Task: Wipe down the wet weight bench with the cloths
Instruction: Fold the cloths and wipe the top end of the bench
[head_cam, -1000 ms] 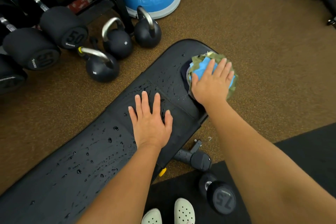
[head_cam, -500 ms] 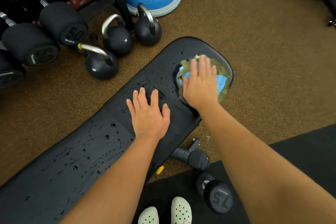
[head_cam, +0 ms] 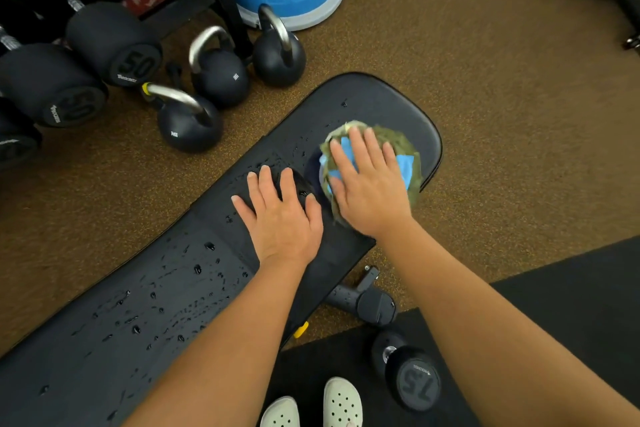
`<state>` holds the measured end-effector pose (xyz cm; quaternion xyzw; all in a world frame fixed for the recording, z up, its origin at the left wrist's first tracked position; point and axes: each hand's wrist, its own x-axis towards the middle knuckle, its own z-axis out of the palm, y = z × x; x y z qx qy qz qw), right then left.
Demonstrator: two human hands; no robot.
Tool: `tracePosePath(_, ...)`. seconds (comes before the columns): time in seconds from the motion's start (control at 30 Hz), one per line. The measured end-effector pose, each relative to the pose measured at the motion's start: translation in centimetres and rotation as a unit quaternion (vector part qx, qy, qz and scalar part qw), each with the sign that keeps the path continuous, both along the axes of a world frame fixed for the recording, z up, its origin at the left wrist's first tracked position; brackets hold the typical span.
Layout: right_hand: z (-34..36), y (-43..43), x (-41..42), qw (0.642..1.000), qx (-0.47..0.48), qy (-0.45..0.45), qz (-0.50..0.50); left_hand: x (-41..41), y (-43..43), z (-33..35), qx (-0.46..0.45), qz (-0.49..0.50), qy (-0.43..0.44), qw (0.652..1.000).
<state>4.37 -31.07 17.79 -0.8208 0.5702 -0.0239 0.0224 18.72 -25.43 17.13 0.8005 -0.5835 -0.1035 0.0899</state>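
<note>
The wiping step is under way at the seat end of the weight bench [head_cam: 381, 104]. The right hand [head_cam: 372, 191] lies flat, fingers straight and a little spread, pressing down on the cloths [head_cam: 403, 146], a bunched olive-green one with a blue cloth [head_cam: 406, 166] showing through it. Nothing is curled round the bundle; it is held only by palm pressure against the black pad. The bundle sits on the seat pad near its right-hand edge, its fringe reaching that edge.

The left hand [head_cam: 282, 215] is spread flat on the pad just beside the bundle, fingers straight and holding nothing, apparently as a brace.

Judged from the surface, little is done. The rounded end beyond the cloths looks mostly dry apart from a few drops. The long back pad towards the lower left is covered in water droplets [head_cam: 197, 269].

The next move probably calls for sweeping the bundle back along the pad with steady downward pressure. The bracing hand sits right in that path, so it would have to lift or shift first. Because the bundle is loose, pressure must stay even, or the blue cloth may slip out.
</note>
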Motion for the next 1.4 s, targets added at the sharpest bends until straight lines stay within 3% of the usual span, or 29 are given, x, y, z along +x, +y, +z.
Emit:
tracePosePath(0.1, -0.1, 0.5, -3.5, 1.000, 0.011, 0.004, -0.010, -0.1, -0.4, 0.2, -0.002, 0.014, 0.008, 1.000)
tracePosePath(0.3, 0.4, -4.6, -1.1, 0.970, 0.025, -0.006, -0.241, -0.3, -0.5, 0.2, 0.013, 0.014, -0.009, 1.000)
tracePosePath(0.47, 0.1, 0.2, -1.4, 0.996, 0.017, 0.009, -0.085, -0.3, -0.4, 0.0, 0.004, 0.017, -0.018, 1.000)
tracePosePath(0.57, 0.0, 0.5, -4.2, 0.989, 0.025, 0.000, -0.147, -0.3, -0.4, 0.0, 0.002, 0.016, -0.022, 1.000)
tracePosePath(0.73, 1.3, -6.0, -3.1, 0.952, 0.071, -0.015, -0.296, -0.3, -0.5, -0.1, 0.003, 0.019, -0.020, 1.000)
tracePosePath(0.8, 1.6, -6.9, -1.3, 0.966, 0.075, 0.012, -0.249, -0.3, -0.4, -0.1, -0.003, 0.019, -0.021, 1.000)
tracePosePath(0.9, 1.1, -4.7, -0.6, 0.998, 0.044, 0.022, -0.045, -0.3, -0.4, -0.2, -0.015, 0.022, -0.019, 0.999)
tracePosePath(0.97, 0.7, -3.3, -2.3, 0.999, 0.028, 0.021, 0.023, -0.3, -0.4, -0.1, -0.020, 0.020, -0.020, 0.999)
tracePosePath(1.2, 1.3, -8.5, -1.7, 0.967, 0.064, 0.005, -0.247, -0.2, -0.4, 0.0, -0.010, 0.024, -0.022, 0.999)
tracePosePath(1.4, 0.7, -6.2, -1.2, 1.000, 0.023, 0.020, -0.006, -0.2, -0.4, -0.1, -0.009, 0.024, -0.019, 0.999)
